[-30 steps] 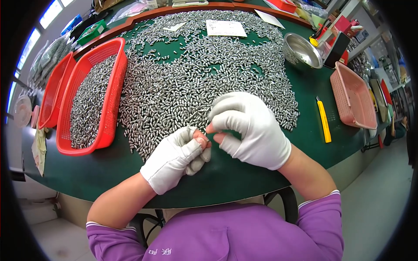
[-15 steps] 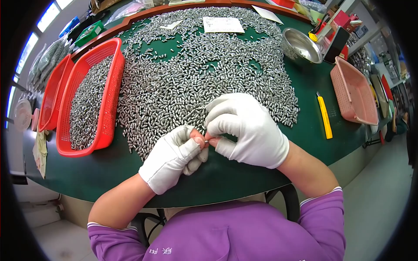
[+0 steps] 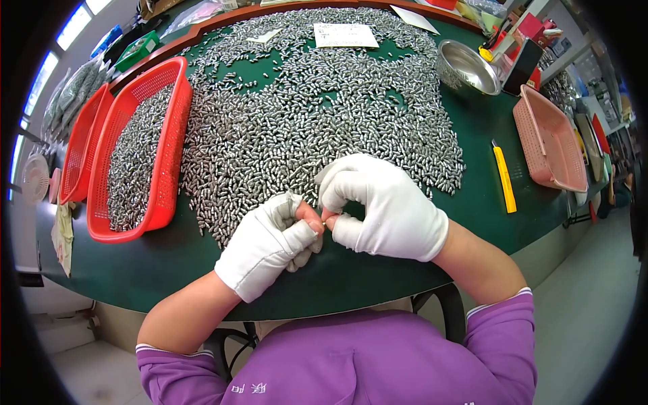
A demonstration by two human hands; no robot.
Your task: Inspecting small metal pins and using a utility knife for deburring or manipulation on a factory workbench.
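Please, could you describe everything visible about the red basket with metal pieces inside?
The red basket is long, open-topped and plastic-looking, with perforated walls. Many small silvery pieces lie in it. It rests on the green table, left of the spread-out metal pieces and beside another red basket; whether the two touch is unclear. Neither the left hand nor the right hand touches it.

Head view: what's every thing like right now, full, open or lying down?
Left hand: gloved, fingers curled, thumb pressed in.
Right hand: gloved, thumb and fingertip together; anything held is too small to tell.
Metal pieces: spread loose on the table.
Larger red basket: holding similar pieces.
White paper: lying on the pieces.
Yellow knife: lying down.
Steel bowl: open on top.
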